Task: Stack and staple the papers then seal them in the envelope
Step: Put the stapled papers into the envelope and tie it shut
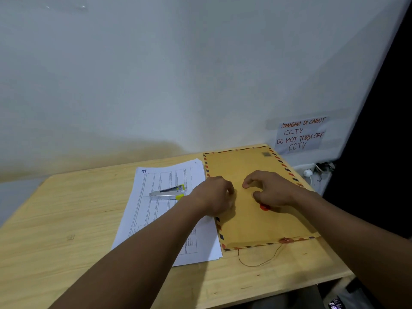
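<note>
Currently: brown string-tie envelope (256, 221) flat on wooden surface (66, 219), contents not visible; tie string (258, 260) trails loose past its near edge. Left hand (215, 195) curled on it, right hand (270, 189) half-open over the red button (264, 207); neither grip holds anything. Papers (156, 210) lie beside, stapler (166, 193) on top. Likely step: readying the envelope; stapling looks undone, next move needs the stapler taken up

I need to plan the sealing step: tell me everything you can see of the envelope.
The envelope is large, brown paper with a red-and-blue striped border, lying flat on the table's right side beside the papers. A red string button sits mid-face, another at the near edge with thin string trailing onto the table. Both hands rest on it.
</note>
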`<act>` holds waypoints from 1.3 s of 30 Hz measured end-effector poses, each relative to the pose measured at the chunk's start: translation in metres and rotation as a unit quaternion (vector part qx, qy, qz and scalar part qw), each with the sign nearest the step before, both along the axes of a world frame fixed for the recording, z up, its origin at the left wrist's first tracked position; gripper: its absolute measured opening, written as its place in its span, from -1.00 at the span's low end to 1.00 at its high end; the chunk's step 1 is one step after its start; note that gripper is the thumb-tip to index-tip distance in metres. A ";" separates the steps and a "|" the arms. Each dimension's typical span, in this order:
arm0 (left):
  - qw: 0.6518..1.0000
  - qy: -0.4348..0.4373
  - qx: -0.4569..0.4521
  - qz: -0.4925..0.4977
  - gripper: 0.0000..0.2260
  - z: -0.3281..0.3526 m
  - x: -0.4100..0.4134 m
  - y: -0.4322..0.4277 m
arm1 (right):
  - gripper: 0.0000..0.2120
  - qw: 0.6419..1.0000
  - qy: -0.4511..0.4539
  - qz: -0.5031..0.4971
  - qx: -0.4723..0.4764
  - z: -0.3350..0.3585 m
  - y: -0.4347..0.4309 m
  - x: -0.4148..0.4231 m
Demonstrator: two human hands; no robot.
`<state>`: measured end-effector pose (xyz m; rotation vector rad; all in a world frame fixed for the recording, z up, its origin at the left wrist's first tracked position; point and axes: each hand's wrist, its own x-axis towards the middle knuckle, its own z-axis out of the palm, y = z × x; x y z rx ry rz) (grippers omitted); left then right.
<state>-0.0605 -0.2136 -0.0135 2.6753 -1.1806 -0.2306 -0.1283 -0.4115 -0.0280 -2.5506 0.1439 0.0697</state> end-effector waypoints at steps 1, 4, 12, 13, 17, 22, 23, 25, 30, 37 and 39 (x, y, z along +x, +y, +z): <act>1.000 0.000 0.002 -0.001 -0.62 -0.001 0.000 0.000 | -0.70 1.000 -0.001 0.000 -0.004 0.001 0.000 0.001; 1.000 0.002 0.014 -0.006 -0.55 -0.003 0.001 0.000 | -0.73 1.000 0.000 0.003 -0.020 0.003 0.000 0.005; 0.994 -0.011 -0.105 0.027 -0.66 0.006 0.012 0.028 | -0.80 0.998 -0.049 -0.007 -0.044 0.012 0.025 0.024; 0.990 -0.017 -0.131 0.045 -0.68 0.008 0.017 0.038 | -0.80 0.997 -0.067 -0.001 -0.044 0.014 0.033 0.029; 0.975 -0.037 -0.177 0.133 -0.74 0.012 0.046 0.091 | -0.79 0.992 -0.096 0.053 -0.054 0.022 0.078 0.052; 0.960 -0.042 -0.172 0.217 -0.75 -0.003 0.071 0.164 | -0.62 0.985 -0.076 0.112 -0.104 0.018 0.140 0.079; 0.958 -0.040 -0.170 0.227 -0.75 -0.007 0.075 0.175 | -0.58 0.983 -0.071 0.119 -0.120 0.015 0.149 0.084; 0.958 -0.038 -0.161 0.236 -0.75 -0.015 0.083 0.191 | -0.57 0.979 -0.070 0.127 -0.142 0.011 0.164 0.091; 0.961 -0.050 -0.165 0.218 -0.73 -0.027 0.104 0.204 | -0.77 0.975 -0.073 0.149 -0.149 0.007 0.179 0.114; 0.962 -0.076 -0.170 0.200 -0.77 -0.045 0.116 0.212 | -0.78 0.977 -0.093 0.109 -0.158 0.032 0.167 0.177; 0.952 -0.083 -0.211 0.204 -0.77 -0.052 0.110 0.215 | -0.77 0.977 -0.100 0.095 -0.159 0.037 0.167 0.197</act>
